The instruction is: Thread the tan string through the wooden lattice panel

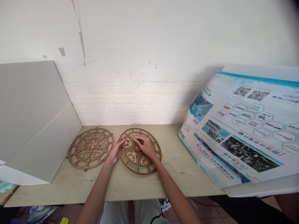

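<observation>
Two round brown openwork discs with carved scroll patterns lie flat on a pale wooden tabletop (130, 186). The left disc (90, 148) lies untouched. On the right disc (136, 159), my right hand (145, 145) rests over the centre hub with fingers curled and pinched on it. My left hand (115, 151) presses against that disc's left rim, fingers together along the edge.
A thin string (177, 170) trails off the right disc. A large printed poster board (243, 137) leans at the right. Grey panels (32, 118) stand at the left. A white wall is behind. The table's front edge is near my legs.
</observation>
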The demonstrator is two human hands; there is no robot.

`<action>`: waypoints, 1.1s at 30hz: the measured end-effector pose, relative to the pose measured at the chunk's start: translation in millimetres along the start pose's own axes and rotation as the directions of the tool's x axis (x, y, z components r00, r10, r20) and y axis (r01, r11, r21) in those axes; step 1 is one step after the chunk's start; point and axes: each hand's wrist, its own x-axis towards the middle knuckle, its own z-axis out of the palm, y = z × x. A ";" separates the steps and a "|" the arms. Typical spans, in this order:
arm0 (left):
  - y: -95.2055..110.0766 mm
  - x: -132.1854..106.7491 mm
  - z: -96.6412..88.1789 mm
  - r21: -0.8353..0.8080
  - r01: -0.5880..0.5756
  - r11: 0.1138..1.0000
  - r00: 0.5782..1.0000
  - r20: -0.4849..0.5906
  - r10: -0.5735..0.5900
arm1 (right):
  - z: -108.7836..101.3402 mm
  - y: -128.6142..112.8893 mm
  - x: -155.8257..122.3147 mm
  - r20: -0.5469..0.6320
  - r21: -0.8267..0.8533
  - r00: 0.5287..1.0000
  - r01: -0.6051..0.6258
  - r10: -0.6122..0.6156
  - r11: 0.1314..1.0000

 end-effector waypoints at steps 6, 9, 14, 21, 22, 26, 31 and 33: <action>0.4 3.0 -3.8 -0.050 -0.002 0.999 0.996 0.086 0.007 | -4.9 0.2 1.0 0.042 -0.003 0.999 -0.005 0.005 1.000; 0.8 3.8 -5.3 -0.050 0.012 0.999 0.996 0.086 -0.008 | -5.5 1.2 0.8 0.076 -0.039 0.997 -0.013 0.016 0.999; 0.0 4.9 -8.2 -0.051 0.025 0.998 0.997 0.079 -0.021 | -6.2 1.1 0.5 0.117 -0.064 0.993 0.007 0.001 0.998; -0.3 6.4 -11.2 -0.050 0.021 0.999 0.995 0.101 -0.016 | -8.8 1.7 0.7 0.131 -0.012 0.991 0.036 -0.034 0.999; -0.1 6.1 -10.9 -0.050 0.022 0.998 0.995 0.100 -0.016 | -9.0 1.4 0.7 0.130 -0.014 0.991 0.036 -0.034 0.999; 1.6 3.5 -8.1 -0.039 0.023 0.999 0.996 0.082 -0.020 | -9.4 -2.3 0.1 0.134 -0.028 0.991 0.014 -0.010 0.999; 3.5 0.7 -4.7 -0.032 0.019 0.999 0.997 0.082 -0.016 | -8.9 -5.0 -0.9 0.149 -0.074 0.988 -0.042 0.053 0.996; 3.8 0.1 -4.1 -0.029 0.021 0.999 0.997 0.080 -0.019 | -7.8 -4.0 -1.0 0.143 -0.082 0.988 -0.042 0.053 0.996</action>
